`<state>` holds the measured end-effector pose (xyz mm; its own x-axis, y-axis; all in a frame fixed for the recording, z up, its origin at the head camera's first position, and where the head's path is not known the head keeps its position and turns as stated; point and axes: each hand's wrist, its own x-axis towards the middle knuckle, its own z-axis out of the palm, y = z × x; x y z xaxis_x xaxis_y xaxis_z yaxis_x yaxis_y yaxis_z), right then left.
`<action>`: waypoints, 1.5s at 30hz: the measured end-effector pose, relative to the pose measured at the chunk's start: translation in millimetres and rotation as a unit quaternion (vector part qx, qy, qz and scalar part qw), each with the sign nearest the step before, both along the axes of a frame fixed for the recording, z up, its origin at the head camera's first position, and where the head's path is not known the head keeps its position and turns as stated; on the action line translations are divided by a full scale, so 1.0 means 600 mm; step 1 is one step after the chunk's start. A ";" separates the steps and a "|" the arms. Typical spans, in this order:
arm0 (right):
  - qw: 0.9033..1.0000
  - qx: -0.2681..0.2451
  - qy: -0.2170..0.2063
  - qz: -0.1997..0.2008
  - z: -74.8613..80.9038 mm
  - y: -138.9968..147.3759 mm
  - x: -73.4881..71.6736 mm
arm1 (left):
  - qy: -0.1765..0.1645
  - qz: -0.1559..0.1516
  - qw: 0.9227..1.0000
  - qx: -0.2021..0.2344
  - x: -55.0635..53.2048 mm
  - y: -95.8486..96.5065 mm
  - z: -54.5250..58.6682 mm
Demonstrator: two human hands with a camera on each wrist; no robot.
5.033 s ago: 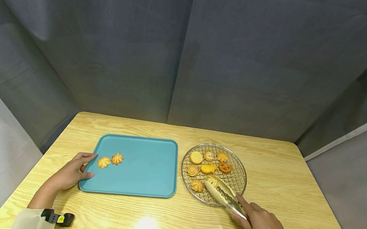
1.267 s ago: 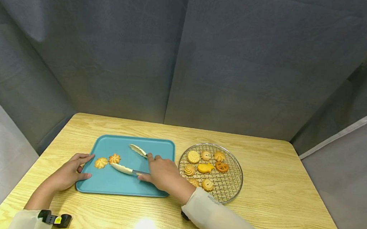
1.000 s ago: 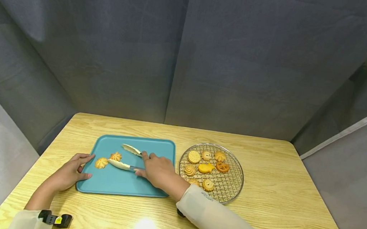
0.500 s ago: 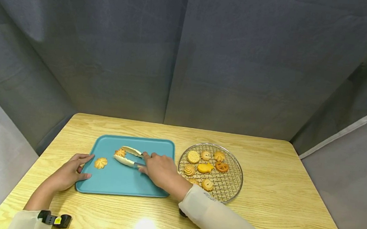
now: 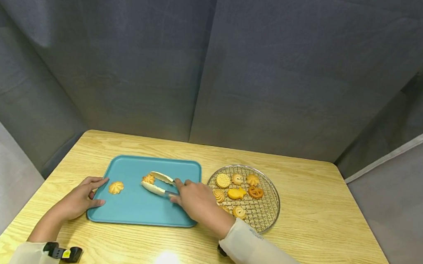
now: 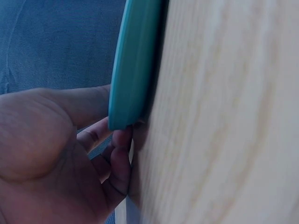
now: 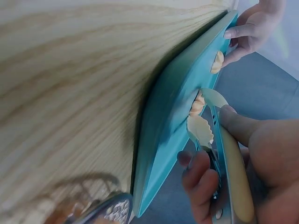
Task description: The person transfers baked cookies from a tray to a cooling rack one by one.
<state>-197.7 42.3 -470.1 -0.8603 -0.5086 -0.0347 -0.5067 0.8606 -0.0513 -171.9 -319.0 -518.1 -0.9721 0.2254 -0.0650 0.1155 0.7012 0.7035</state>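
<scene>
My right hand (image 5: pixel 196 199) holds a pair of tongs (image 5: pixel 154 189) over the blue tray (image 5: pixel 141 215). Between the pale tong tips sits a flower-shaped cookie (image 5: pixel 149 179), low at the tray's surface; the right wrist view shows both tips (image 7: pixel 200 132) beside it. Another flower-shaped cookie (image 5: pixel 116 187) lies on the tray farther left. My left hand (image 5: pixel 79 198) grips the tray's left edge, with the thumb on top and the other fingers curled at the rim's underside in the left wrist view.
To the tray's right stands a round wire rack (image 5: pixel 264 217) with several cookies, among them a yellow fish-shaped cookie (image 5: pixel 236 193) and a pretzel cookie (image 5: pixel 255 192). My right forearm partly covers its lower left. Grey curtains (image 5: pixel 276 70) hang behind the wooden table (image 5: pixel 308 222).
The tongs moved from the rack to the tray, leaving the rack's cookie there. They closed around the right-hand cookie on the tray and shifted it right, away from the other. My left hand stayed put.
</scene>
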 end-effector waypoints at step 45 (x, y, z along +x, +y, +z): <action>0.993 -0.091 0.036 -0.068 0.007 0.209 0.119 | 0.000 0.000 1.000 -0.012 0.000 0.004 0.003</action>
<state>-126.4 167.7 -465.8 -0.9181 -0.3805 0.1108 -0.3951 0.9007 -0.1805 -171.7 -316.8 -516.3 -0.9720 0.2242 -0.0707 0.1157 0.7182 0.6861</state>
